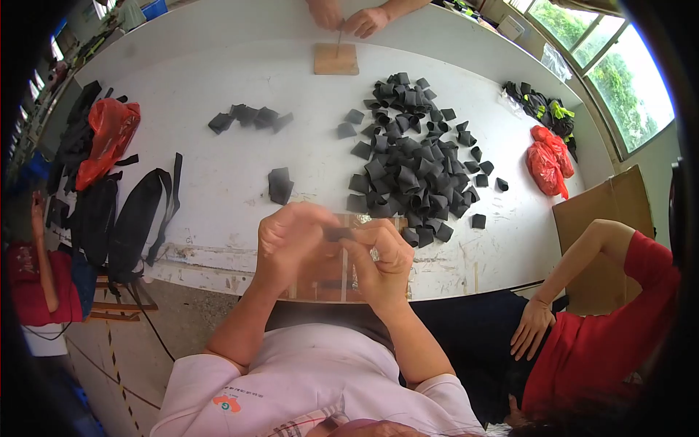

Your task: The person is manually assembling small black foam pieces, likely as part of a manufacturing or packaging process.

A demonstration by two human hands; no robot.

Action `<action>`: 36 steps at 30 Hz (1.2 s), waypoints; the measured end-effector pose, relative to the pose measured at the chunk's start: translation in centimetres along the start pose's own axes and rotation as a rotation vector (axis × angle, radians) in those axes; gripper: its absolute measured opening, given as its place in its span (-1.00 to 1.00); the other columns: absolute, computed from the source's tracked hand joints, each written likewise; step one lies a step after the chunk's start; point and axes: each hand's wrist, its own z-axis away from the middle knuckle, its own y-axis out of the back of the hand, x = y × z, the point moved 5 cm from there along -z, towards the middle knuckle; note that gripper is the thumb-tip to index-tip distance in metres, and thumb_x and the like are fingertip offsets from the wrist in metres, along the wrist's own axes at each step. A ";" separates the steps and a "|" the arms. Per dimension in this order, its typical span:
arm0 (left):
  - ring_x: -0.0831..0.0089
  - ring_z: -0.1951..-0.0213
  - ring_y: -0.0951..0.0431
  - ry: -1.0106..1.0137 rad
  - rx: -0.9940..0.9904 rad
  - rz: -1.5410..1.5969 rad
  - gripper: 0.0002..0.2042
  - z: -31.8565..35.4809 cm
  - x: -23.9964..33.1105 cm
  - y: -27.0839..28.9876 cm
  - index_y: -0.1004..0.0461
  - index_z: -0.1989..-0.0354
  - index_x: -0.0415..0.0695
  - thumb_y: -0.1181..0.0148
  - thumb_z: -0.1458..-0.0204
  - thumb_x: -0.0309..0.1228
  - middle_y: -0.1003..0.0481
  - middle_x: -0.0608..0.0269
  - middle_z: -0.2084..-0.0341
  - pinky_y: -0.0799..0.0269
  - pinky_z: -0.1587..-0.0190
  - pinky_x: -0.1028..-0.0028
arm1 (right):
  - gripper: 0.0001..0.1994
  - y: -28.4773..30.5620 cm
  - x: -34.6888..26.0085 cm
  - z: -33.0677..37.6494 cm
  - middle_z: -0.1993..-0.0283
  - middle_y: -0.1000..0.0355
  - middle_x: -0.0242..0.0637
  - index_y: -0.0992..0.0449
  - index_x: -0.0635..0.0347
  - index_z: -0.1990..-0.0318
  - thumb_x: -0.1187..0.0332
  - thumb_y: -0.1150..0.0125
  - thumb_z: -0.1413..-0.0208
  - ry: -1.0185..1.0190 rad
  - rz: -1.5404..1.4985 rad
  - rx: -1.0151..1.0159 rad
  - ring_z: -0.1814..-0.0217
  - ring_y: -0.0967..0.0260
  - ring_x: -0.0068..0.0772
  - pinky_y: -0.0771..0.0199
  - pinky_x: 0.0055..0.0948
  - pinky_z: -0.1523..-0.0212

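Observation:
Near the table's front edge, a small black fabric piece (337,234) is between my two hands. My right hand (384,255) pinches it with thumb and index finger. My left hand (293,237) is at its other end, with curled fingers smeared by motion. Beneath them lies a brown board (313,286) with shiny tape on it. Just beyond my left hand sits a small stack of black fabric pieces (279,186). A large heap of folded black fabric pieces (419,164) spreads beyond my right hand.
Across the white table (240,164), another person's hands (364,23) hold a thin tool on a wooden block (336,60). Black straps (138,218) and a red bag (109,138) lie left, red bags (547,162) right. A person in red (597,342) is close on my right.

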 end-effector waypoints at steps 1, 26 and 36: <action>0.50 0.39 -0.44 -0.090 -0.018 -0.277 -0.88 -0.4 0.7 -0.6 -0.42 0.39 -0.22 -0.07 0.14 -0.64 -0.44 0.20 0.43 -0.37 0.37 0.56 | -0.89 0.1 -0.1 -0.1 0.52 -0.33 -0.29 -0.41 0.28 0.45 0.56 -0.24 0.16 0.006 -0.003 -0.005 0.59 -0.28 -0.52 -0.25 -0.61 0.62; 0.42 0.59 -0.41 0.038 0.435 -1.326 -0.89 -8.5 -5.6 20.1 -0.42 0.55 -0.24 -0.16 0.30 -0.49 -0.43 0.20 0.68 -0.33 0.50 0.46 | -0.86 -0.6 8.3 9.3 0.60 -0.35 -0.43 -0.45 0.36 0.36 0.44 -0.07 -0.03 -0.747 -0.150 -0.352 0.58 -0.22 -0.70 -0.21 -0.67 0.57; 0.61 0.64 -0.38 0.039 0.529 -0.420 -0.92 1.2 -1.6 8.7 -0.30 0.42 -0.21 -0.04 0.09 -0.62 -0.40 0.26 0.64 -0.27 0.65 0.66 | -0.83 -4.3 5.2 8.6 0.48 -0.36 -0.21 -0.42 0.33 0.26 0.42 -0.11 0.00 -0.622 -0.165 -0.289 0.48 -0.33 -0.45 -0.31 -0.52 0.45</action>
